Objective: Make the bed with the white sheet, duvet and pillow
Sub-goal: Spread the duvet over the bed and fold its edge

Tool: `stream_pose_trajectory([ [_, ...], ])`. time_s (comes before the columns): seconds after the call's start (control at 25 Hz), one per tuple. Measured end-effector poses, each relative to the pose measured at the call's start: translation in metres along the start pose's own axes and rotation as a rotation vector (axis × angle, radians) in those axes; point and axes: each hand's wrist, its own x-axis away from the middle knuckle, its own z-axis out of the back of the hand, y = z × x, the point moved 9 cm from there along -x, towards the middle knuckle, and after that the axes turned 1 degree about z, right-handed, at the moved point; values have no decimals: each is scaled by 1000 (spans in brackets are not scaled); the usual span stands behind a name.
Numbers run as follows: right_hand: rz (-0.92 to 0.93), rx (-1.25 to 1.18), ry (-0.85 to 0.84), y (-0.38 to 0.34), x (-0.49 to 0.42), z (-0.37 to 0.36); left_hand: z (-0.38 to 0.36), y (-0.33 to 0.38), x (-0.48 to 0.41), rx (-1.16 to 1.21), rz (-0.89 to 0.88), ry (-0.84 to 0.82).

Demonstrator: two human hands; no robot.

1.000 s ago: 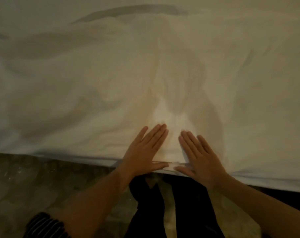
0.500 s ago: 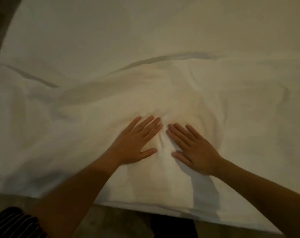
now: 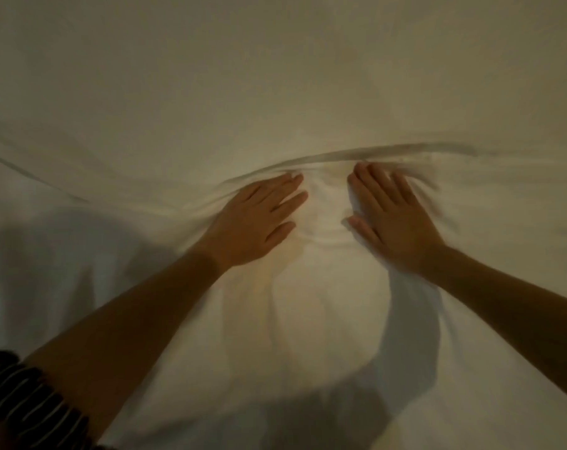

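Note:
A white sheet (image 3: 308, 319) fills the lower part of the head view, lying over a flat white bed surface (image 3: 275, 76). Its far edge forms a raised fold (image 3: 389, 155) running left to right. My left hand (image 3: 259, 222) lies flat, palm down, fingers spread, just below that fold. My right hand (image 3: 392, 219) lies flat beside it, fingertips touching the fold. Both press on the cloth and hold nothing. Small wrinkles bunch between the two hands. No duvet or pillow can be told apart.
A striped dark sleeve (image 3: 22, 401) shows at the bottom left. A long crease (image 3: 32, 175) runs diagonally across the cloth at the left. White fabric covers everything else in view.
Both flat hands have slid forward across the sheet, away from the near bed edge, pushing the fold farther up the bed. The floor and near edge have left the view.

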Motion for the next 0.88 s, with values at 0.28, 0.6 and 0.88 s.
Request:
stream_pose_trajectory([
  [0.28,159,-166,121,-137,-51,7,71,-120,113,-45,287,190],
  [0.6,-86,-119,212,-201,-106,1,57,-217,158,49,289,-76],
  [0.88,-200,-264,127,-193,-132,-4,66,-252,161,6,280,23],
])
